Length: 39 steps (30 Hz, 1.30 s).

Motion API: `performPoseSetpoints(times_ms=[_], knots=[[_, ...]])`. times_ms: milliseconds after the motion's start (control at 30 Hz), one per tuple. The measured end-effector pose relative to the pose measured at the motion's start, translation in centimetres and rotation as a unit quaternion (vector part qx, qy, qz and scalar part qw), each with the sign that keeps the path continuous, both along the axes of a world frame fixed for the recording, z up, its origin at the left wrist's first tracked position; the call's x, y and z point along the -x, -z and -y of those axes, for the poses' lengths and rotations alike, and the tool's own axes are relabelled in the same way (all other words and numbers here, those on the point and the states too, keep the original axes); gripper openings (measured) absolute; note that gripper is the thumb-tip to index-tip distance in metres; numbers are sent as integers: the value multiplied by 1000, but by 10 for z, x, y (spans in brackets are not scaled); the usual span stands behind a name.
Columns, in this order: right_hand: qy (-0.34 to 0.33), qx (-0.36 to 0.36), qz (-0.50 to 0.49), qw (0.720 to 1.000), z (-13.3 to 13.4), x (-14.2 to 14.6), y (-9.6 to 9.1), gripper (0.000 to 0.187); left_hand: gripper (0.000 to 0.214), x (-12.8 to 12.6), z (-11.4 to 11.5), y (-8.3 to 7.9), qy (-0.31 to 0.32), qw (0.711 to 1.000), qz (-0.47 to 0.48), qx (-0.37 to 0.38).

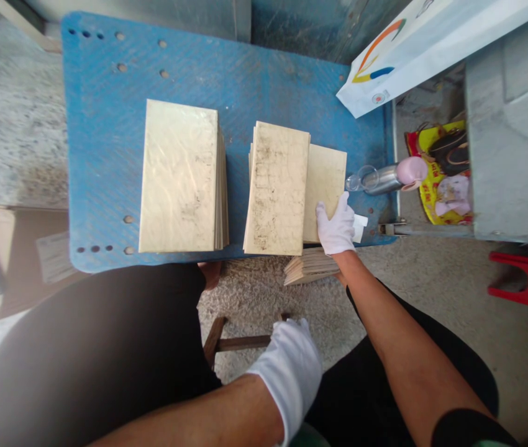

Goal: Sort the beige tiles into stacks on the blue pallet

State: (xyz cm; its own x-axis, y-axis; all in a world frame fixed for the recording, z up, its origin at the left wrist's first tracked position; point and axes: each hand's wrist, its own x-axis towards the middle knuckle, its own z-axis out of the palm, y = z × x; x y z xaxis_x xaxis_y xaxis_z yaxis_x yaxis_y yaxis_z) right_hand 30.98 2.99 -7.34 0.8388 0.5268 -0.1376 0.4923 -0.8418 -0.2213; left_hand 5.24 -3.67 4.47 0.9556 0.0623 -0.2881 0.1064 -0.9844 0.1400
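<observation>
My right hand [337, 227], in a white glove, rests on the lower right part of a cream rectangular board [327, 177], thumb and fingers spread apart. That board lies partly under the edge of a stack of similar boards [279, 186] with dark smudges on top. A taller-looking stack of cream boards [177, 177] sits further left on the blue table [105, 124]. My left hand [292, 366], also gloved, hangs above my lap, away from the boards. Its fingers point away from me and are mostly hidden behind the back of the hand.
Below the table's front edge is another stack of boards [311, 266]. A steel flask with a pink lid [392, 177] and a white paper bag [385, 68] are at the right. A red stool [527, 279] and a cardboard box [35, 261] stand on the floor.
</observation>
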Motion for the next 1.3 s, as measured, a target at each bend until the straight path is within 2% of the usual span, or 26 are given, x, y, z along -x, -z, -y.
performPoseSetpoints(times_ms=[233, 500, 700, 867, 967, 1100, 1200, 1300], knots=[[8, -17, 14, 1000, 0, 1, 6, 81, 44, 3, 4, 0, -18, 1000, -19, 14], [19, -28, 3, 999, -1, 0, 6, 82, 45, 5, 4, 1, -3, 999, -20, 25], [29, -33, -10, 999, -3, 1, 3, 84, 43, -3, 2, -1, 9, 1000, -8, -5], [19, -25, -37, 999, -1, -10, -5, 83, 45, -17, 3, -5, 9, 1000, 9, -16], [20, -71, -34, 997, 9, -19, -10, 70, 45, -24, 1, -8, 4, 1000, 13, -13], [56, -130, -8, 990, 36, -18, -19, 61, 48, -27, -6, -15, 11, 1000, 9, 3], [59, -103, -48, 992, 62, -4, -26, 62, 53, -26, -10, -23, 54, 997, -31, 45], [71, -30, -64, 995, 86, 24, -31, 80, 59, -26, -12, -30, 74, 992, -65, 84]])
